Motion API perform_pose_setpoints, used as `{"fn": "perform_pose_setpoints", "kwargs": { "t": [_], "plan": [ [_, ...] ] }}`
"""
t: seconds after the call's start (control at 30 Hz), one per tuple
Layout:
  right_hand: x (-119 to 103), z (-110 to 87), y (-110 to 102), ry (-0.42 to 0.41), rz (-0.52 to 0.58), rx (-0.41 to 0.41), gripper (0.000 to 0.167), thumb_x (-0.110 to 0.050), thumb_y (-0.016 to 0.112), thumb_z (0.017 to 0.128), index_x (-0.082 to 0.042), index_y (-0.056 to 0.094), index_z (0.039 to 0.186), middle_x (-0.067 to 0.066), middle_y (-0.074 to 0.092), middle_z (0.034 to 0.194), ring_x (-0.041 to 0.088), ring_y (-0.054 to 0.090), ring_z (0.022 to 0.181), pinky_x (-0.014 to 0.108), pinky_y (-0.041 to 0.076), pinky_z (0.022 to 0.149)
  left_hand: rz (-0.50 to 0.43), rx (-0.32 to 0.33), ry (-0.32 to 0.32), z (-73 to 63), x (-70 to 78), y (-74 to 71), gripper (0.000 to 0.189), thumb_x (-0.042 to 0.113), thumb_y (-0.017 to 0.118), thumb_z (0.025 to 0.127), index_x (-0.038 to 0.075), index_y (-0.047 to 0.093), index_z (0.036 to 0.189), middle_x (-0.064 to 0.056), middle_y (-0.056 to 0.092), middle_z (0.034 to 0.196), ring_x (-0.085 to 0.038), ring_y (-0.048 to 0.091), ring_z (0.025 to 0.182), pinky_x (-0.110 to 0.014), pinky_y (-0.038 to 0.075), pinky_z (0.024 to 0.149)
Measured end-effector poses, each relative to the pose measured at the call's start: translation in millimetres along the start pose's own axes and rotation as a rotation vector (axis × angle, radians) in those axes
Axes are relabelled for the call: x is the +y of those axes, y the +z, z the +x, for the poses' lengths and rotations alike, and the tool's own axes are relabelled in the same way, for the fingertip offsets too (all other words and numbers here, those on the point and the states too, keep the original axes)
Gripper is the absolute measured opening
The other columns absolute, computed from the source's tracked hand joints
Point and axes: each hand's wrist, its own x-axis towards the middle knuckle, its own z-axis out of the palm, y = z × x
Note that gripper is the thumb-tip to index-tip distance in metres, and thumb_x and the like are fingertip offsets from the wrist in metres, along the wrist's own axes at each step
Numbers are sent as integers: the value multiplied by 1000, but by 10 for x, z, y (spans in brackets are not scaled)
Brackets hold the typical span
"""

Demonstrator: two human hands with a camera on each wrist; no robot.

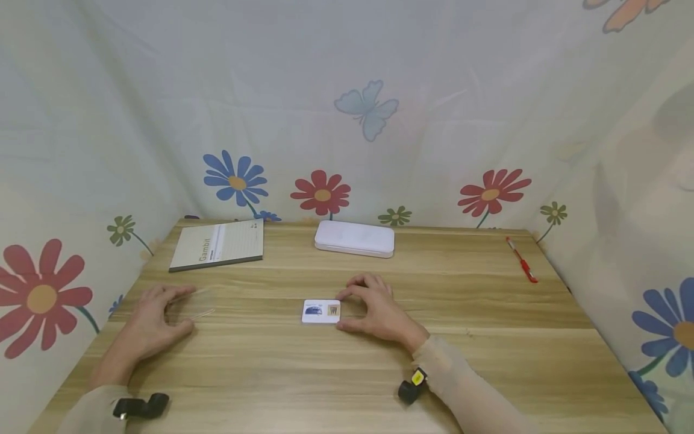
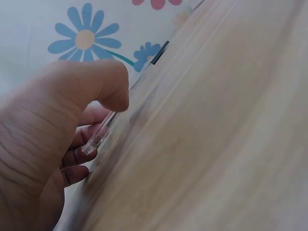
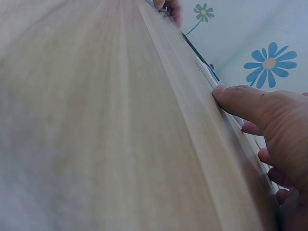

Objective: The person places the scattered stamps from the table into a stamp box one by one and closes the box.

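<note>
A small white card (image 1: 320, 311) with a blue picture and a gold patch lies flat on the table. The thumb and a finger of my right hand (image 1: 374, 308) hold it by the corners of its right end. In the right wrist view, the thumb (image 3: 240, 100) rests low against the tabletop. To the left, my left hand (image 1: 157, 322) grips a clear plastic piece (image 1: 205, 305) between its thumb and fingers, just over the table. The left wrist view shows one see-through edge (image 2: 95, 142) of this piece by the fingers; its full shape is hard to make out.
A Gambit notebook (image 1: 219, 244) lies at the back left of the wooden table (image 1: 282, 380). Behind the card sits a white oblong case (image 1: 355, 239). At the far right is a red pen (image 1: 523, 261). A flowered curtain (image 1: 271, 90) encloses the back and sides.
</note>
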Motion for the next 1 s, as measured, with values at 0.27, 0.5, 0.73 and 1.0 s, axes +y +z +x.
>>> {"fn": "perform_pose_setpoints", "kwargs": {
  "t": [0.27,0.5,0.73,1.0],
  "plan": [
    [0,4,-17,0,7,-1,50,-49,95,88,-30,78,130,5,56,148,30,43,143,59,29,118,-26,24,38,33,100,6,71,15,91,79,6,68,145,-26,64,131,-49,55,122,-70,41,100],
    [3,6,-29,-2,0,-2,49,-48,95,88,-30,78,130,4,56,148,31,43,143,59,29,119,-49,23,101,72,245,69,71,13,91,80,10,68,147,-20,67,126,-38,59,112,-59,46,90],
    [24,5,-12,-28,1,17,49,-48,96,87,-30,79,128,4,57,147,28,44,141,59,31,115,-77,-25,139,110,417,175,68,14,91,84,12,68,149,-15,69,131,-37,64,117,-61,50,97],
    [22,-3,7,-29,-1,17,49,-49,95,87,-31,78,129,3,56,148,27,43,141,57,30,115,-103,-65,202,192,651,302,72,14,92,83,13,67,150,-12,68,137,-37,63,125,-68,48,105]
  ]
}}
